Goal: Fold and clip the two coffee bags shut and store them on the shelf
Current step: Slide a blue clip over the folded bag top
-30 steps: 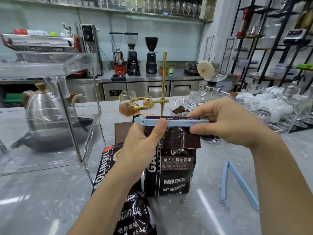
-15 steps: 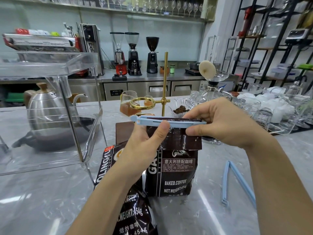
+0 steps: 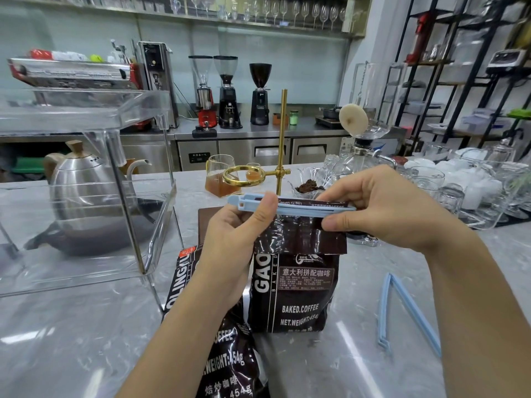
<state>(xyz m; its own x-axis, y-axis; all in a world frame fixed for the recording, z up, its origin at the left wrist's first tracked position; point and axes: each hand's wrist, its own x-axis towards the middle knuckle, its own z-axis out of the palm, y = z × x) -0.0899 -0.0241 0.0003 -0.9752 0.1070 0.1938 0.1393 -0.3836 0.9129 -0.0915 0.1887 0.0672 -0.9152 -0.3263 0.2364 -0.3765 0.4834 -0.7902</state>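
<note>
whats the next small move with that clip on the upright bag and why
Probably squeeze the blue clip fully shut: both hands, left hand and right hand, pinch it over the folded top of the upright bag, and its right-hand tip looks unlatched.

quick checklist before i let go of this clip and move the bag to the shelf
1. Blue clip spans the folded top of the upright coffee bag: ok, it lies across the full fold.
2. Clip latched at its tip: cannot tell, the right hand covers that end.
3. Both hands on the clip: ok, the left hand pinches the hinge end, the right pinches the other.
4. Bag standing steady on the counter: ok, upright on its base.
5. Second clip ready: ok, lying open on the counter to the right.
6. Second coffee bag clipped: not ok, it lies flat near the left forearm with no clip visible.
</note>
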